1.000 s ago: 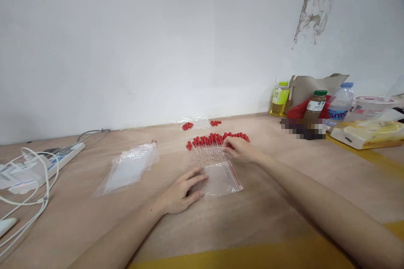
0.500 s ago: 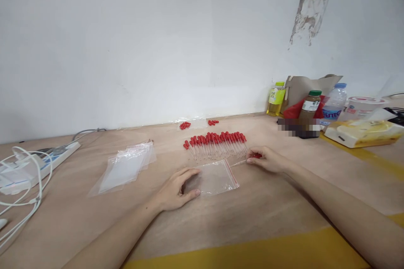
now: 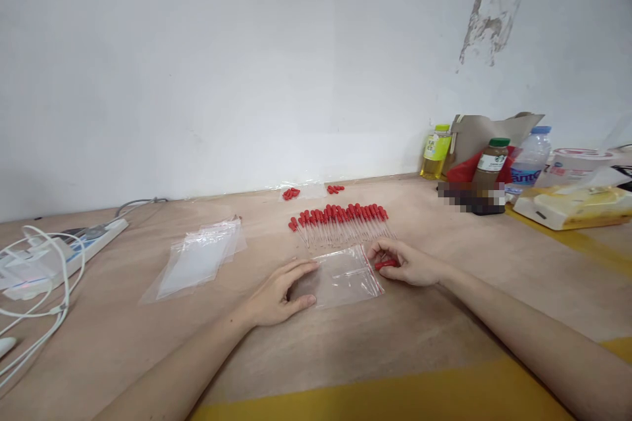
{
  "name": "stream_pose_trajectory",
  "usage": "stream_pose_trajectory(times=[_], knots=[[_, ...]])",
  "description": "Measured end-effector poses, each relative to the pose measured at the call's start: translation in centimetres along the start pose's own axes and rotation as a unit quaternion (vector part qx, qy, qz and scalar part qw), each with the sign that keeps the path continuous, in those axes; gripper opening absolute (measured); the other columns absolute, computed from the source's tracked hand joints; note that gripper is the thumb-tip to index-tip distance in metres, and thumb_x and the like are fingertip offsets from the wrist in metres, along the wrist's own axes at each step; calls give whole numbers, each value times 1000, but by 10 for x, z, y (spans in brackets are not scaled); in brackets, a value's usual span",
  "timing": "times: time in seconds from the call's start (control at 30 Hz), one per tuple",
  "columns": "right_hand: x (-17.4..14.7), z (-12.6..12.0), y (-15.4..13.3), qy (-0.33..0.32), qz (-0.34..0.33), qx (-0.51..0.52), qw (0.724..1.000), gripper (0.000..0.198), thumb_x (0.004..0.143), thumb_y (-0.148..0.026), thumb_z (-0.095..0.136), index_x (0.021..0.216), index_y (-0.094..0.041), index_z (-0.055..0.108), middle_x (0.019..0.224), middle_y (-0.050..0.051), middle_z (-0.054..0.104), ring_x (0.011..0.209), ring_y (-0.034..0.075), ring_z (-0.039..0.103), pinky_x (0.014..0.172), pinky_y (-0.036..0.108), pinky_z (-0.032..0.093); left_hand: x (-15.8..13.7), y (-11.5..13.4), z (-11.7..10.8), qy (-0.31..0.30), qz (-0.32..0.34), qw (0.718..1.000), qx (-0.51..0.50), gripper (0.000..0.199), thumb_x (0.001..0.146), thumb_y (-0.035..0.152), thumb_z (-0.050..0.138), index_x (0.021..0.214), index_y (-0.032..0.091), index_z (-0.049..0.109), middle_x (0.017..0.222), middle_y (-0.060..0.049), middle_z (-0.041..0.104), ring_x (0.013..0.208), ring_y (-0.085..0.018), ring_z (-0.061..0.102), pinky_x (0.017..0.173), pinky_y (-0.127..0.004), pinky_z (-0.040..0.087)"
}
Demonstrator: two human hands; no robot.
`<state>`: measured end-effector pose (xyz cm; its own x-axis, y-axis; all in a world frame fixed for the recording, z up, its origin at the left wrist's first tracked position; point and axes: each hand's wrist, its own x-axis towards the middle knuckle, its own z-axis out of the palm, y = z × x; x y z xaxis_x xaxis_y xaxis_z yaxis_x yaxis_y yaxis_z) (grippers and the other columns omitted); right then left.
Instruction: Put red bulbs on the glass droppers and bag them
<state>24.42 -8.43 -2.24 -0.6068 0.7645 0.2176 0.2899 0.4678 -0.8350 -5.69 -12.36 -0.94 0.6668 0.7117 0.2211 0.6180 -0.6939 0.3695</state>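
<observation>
A clear zip bag [image 3: 340,289] with a red line along its mouth lies flat in front of me. My left hand [image 3: 284,293] rests at its left edge, thumb and fingers apart. At the bag's mouth, my right hand [image 3: 407,263] pinches a dropper by its red bulb [image 3: 386,264]. The dropper's thin clear tube points left and appears to lie within the bag. Beyond the bag, a row of droppers [image 3: 340,214] with red bulbs and clear tubes lies side by side.
Flat zip bags [image 3: 197,260] lie stacked at left, near a power strip [image 3: 96,247] and white cables [image 3: 62,276]. Loose red bulbs [image 3: 291,193] sit near the wall. Bottles [image 3: 491,164], a grey bag [image 3: 464,135] and a pack of wipes [image 3: 573,207] stand at right.
My right hand has moved left and toward me, bringing the dropper's tube from outside the mouth to over or into the bag. My left hand has barely moved.
</observation>
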Motion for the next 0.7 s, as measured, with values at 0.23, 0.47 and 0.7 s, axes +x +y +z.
stream_pose_trajectory(times=[0.23, 0.47, 0.7], knots=[[1, -2, 10, 47, 64, 166, 983, 28, 64, -31, 65, 79, -16, 47, 72, -2, 53, 64, 8, 51, 61, 23, 40, -2, 0, 0, 6, -27, 1000, -8, 55, 79, 42, 51, 127, 23, 32, 127, -7, 43, 114, -22, 41, 95, -38, 35], [3, 7, 0, 70, 111, 188, 973, 31, 60, -35, 68, 73, -15, 49, 65, -2, 56, 55, 7, 49, 51, 20, 38, 0, -2, 3, 14, 0, 1000, -4, 40, 77, 41, 53, 112, 22, 51, 130, -8, 38, 118, -23, 37, 98, -39, 31], [1, 3, 0, 55, 118, 144, 981, 26, 60, -31, 67, 75, -15, 52, 57, -5, 52, 48, 6, 45, 45, 19, 32, 1, -5, 3, 15, -7, 1000, -2, 38, 80, 41, 49, 114, 25, 53, 123, -6, 48, 114, -22, 42, 96, -40, 33]])
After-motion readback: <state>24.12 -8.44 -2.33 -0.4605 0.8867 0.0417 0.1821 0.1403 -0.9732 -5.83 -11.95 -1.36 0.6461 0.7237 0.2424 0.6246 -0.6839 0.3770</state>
